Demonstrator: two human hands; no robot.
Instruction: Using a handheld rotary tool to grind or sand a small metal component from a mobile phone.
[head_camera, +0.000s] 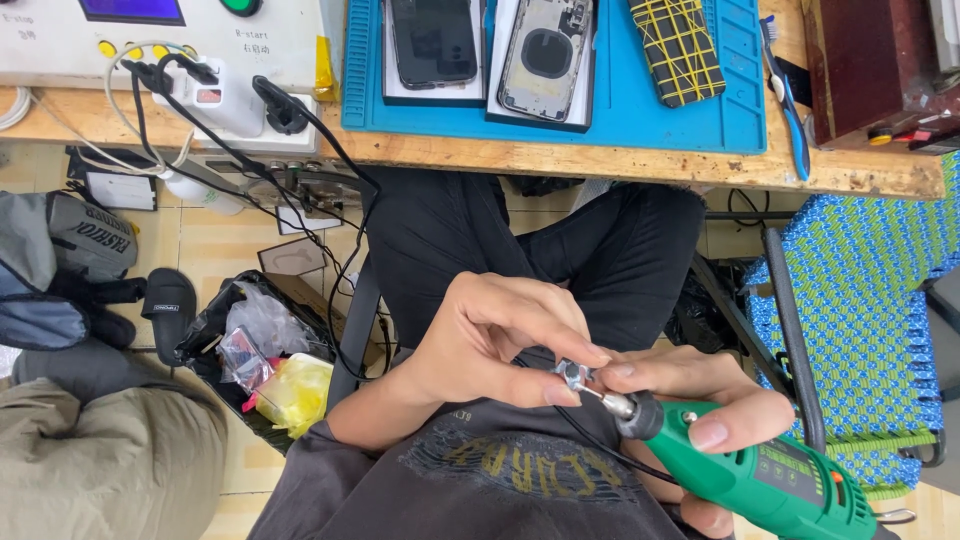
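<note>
Over my lap, my right hand (700, 410) grips a green rotary tool (770, 475) with a black collar and a thin metal bit pointing left. My left hand (490, 340) pinches a small silvery metal piece (573, 375) at the tip of that bit, fingers closed around it. Both hands meet just above my dark shirt and black trousers. On the wooden bench (560, 160) lies a blue mat (640, 110) holding a black phone screen (433, 42) and an opened phone back housing (545, 55) in trays, plus a phone wrapped in yellow bands (678, 48).
A blue toothbrush (790, 100) lies at the mat's right edge. A white control box (160, 40) with buttons and black cables sits at the left. On the floor are a bin with plastic bags (265, 365), a black sandal (168, 310) and a grey bag (60, 265). A blue-green woven chair (870, 300) stands right.
</note>
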